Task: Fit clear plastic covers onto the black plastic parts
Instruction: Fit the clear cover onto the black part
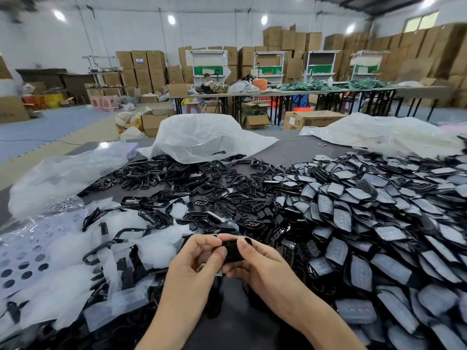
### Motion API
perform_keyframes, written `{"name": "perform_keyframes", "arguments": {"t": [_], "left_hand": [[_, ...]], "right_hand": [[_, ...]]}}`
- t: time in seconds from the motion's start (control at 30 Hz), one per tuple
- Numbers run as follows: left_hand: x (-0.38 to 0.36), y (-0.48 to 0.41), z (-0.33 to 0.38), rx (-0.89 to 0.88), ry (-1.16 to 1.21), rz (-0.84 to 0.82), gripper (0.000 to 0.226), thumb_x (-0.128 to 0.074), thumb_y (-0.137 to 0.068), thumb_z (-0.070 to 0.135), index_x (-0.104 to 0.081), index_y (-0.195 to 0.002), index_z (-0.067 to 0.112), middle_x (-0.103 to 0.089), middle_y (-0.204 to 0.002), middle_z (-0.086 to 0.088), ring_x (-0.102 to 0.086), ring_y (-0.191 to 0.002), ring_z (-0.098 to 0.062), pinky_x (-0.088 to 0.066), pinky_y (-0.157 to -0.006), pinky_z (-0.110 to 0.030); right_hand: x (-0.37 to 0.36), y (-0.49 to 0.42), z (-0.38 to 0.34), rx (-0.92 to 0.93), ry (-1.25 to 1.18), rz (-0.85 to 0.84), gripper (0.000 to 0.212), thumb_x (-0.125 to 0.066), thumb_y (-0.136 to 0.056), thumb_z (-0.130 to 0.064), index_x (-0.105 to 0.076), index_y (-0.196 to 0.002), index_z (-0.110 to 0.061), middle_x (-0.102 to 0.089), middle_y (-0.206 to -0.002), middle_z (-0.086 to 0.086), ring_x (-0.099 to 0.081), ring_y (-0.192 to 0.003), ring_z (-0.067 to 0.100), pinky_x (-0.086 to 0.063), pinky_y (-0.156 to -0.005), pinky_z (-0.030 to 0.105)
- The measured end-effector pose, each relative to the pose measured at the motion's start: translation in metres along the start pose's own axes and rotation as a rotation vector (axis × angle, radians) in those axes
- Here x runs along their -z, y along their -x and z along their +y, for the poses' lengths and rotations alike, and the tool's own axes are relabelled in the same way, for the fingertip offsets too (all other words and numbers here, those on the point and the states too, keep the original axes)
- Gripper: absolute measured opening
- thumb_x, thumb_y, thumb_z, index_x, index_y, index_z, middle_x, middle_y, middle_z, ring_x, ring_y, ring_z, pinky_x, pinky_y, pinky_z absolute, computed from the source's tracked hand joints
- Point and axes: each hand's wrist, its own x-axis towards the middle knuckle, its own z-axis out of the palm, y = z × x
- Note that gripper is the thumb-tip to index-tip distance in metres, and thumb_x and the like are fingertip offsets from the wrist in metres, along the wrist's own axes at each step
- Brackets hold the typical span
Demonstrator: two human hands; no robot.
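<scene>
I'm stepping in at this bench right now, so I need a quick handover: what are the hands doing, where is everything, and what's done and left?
Left hand and right hand: both pinch one black part just above the table; whether its cover is on cannot be told.
Bare black frames: heaped at centre and far left.
Clear covers: loose at near left.
Covered parts: large pile at right, apparently done.
Left: finish the held part, then work through the bare heap.
</scene>
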Motion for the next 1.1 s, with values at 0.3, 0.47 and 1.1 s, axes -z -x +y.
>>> {"name": "perform_keyframes", "arguments": {"t": [0.3, 0.47, 1.1], "left_hand": [[0.004, 0.003, 0.0, -0.109, -0.356, 0.032, 0.032, -0.068, -0.09, 0.009, -0.066, -0.088, 0.041, -0.071, -0.088, 0.02, -0.065, -0.082, 0.003, -0.044, -0.07, -0.004], [0.017, 0.0, -0.005, -0.245, -0.723, 0.118, 0.016, -0.054, -0.096, 0.035, -0.06, -0.11, 0.038, -0.062, -0.096, 0.029, -0.06, -0.093, 0.004, -0.045, -0.077, -0.019], [0.012, -0.001, -0.001, -0.066, -0.468, 0.007, 0.011, -0.055, -0.095, 0.037, -0.064, -0.09, 0.035, -0.067, -0.083, 0.016, -0.061, -0.08, 0.001, -0.043, -0.071, -0.01]], "right_hand": [[0.003, 0.003, 0.001, 0.082, 0.366, 0.117, 0.028, -0.06, -0.098, -0.006, -0.076, -0.107, -0.027, -0.077, -0.101, 0.004, -0.074, -0.088, 0.017, -0.057, -0.077, 0.022], [0.012, -0.001, 0.004, 0.147, 0.52, 0.38, 0.02, -0.064, -0.097, -0.012, -0.074, -0.1, -0.03, -0.078, -0.087, -0.002, -0.075, -0.081, 0.014, -0.057, -0.074, 0.024], [0.011, -0.003, -0.003, 0.13, 0.129, 0.35, 0.019, -0.076, -0.079, -0.028, -0.079, -0.098, -0.026, -0.077, -0.104, 0.005, -0.072, -0.101, 0.02, -0.057, -0.079, 0.024]]}}
